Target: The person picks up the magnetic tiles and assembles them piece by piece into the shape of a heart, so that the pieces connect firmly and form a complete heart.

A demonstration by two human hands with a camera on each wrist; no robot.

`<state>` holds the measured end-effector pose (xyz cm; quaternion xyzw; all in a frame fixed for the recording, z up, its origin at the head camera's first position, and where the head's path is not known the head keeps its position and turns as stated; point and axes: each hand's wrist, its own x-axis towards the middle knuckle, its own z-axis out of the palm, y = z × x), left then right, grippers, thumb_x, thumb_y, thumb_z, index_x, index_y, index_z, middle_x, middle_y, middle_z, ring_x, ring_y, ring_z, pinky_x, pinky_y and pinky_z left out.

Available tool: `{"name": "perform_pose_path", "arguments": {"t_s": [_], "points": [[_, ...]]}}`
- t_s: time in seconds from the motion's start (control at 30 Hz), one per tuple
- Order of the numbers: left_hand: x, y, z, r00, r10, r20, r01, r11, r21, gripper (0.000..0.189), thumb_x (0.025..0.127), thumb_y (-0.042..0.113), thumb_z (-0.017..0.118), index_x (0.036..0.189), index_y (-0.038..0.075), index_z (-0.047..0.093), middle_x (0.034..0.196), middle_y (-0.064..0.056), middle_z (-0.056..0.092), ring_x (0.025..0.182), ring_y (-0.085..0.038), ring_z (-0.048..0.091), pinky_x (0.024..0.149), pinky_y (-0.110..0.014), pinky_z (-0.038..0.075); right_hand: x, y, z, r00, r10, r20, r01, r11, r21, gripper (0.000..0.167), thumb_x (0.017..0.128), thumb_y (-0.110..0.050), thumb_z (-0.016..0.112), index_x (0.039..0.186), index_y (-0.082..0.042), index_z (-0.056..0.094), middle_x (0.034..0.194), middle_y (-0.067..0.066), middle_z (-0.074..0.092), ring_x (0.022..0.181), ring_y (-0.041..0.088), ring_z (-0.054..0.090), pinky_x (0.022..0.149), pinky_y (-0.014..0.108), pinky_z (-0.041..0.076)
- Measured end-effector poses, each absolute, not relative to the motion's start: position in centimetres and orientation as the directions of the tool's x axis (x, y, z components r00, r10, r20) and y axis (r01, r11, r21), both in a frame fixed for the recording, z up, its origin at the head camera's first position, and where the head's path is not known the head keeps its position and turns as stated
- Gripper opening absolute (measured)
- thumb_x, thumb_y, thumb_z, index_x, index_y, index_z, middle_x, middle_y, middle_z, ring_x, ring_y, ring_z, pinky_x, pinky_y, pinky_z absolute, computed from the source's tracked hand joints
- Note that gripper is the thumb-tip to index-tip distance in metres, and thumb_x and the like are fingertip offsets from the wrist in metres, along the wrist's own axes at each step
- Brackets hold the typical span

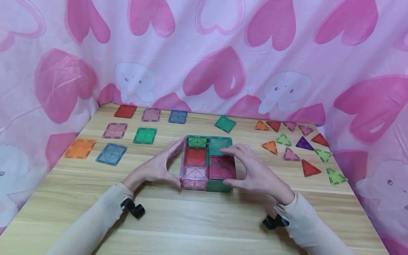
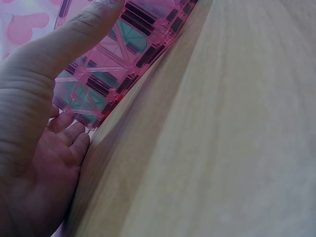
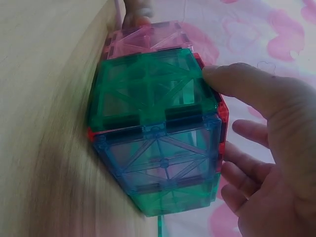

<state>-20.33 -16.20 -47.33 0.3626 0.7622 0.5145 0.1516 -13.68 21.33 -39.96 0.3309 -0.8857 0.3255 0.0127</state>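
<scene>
A block built of see-through magnetic tiles point(image 1: 195, 173) stands on the wooden table, with pink, green, blue and red faces. My left hand point(image 1: 159, 163) grips its left side, the thumb at the near corner and the fingers round the far one. In the left wrist view that thumb lies across a pink tile point(image 2: 106, 74). My right hand point(image 1: 256, 170) holds a red magnetic tile point(image 1: 222, 167) on the block's right top between thumb and forefinger. Green point(image 3: 148, 86) and blue point(image 3: 163, 158) side tiles show below that thumb in the right wrist view.
Loose square tiles lie at the left, among them orange point(image 1: 80, 148), blue point(image 1: 111, 154) and green point(image 1: 145, 135) ones. A single green square point(image 1: 225, 124) lies behind the block. Several triangle tiles point(image 1: 305, 143) spread at the right. A pink heart-print curtain point(image 1: 213, 71) hangs behind the table.
</scene>
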Motion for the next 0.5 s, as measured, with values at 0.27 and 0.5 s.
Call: {"name": "perform_pose_path", "arguments": {"t_s": [0.27, 0.5], "points": [[-20.2, -16.2, -47.2, -0.696, 0.705, 0.139, 0.390, 0.207, 0.897, 0.156, 0.067, 0.021, 0.110, 0.181, 0.024, 0.003, 0.186, -0.005, 0.014, 0.170, -0.032, 0.024, 0.137, -0.053, 0.019, -15.3, 22.8, -42.6, -0.790, -0.574, 0.215, -0.493, 0.386, -0.780, 0.150, 0.070, -0.021, 0.110, 0.180, -0.024, 0.007, 0.185, 0.000, 0.011, 0.169, 0.030, 0.020, 0.128, 0.067, 0.035], [-20.3, -15.9, -47.3, -0.711, 0.689, 0.138, 0.380, 0.212, 0.900, 0.155, 0.065, 0.021, 0.111, 0.181, 0.025, 0.008, 0.183, -0.006, 0.020, 0.168, -0.033, 0.029, 0.136, -0.049, 0.025, -16.1, 23.8, -45.9, -0.785, -0.610, 0.104, -0.313, 0.248, -0.917, 0.165, 0.073, -0.019, 0.108, 0.176, -0.037, -0.020, 0.186, -0.006, -0.015, 0.173, 0.027, -0.004, 0.137, 0.043, 0.016]]}}
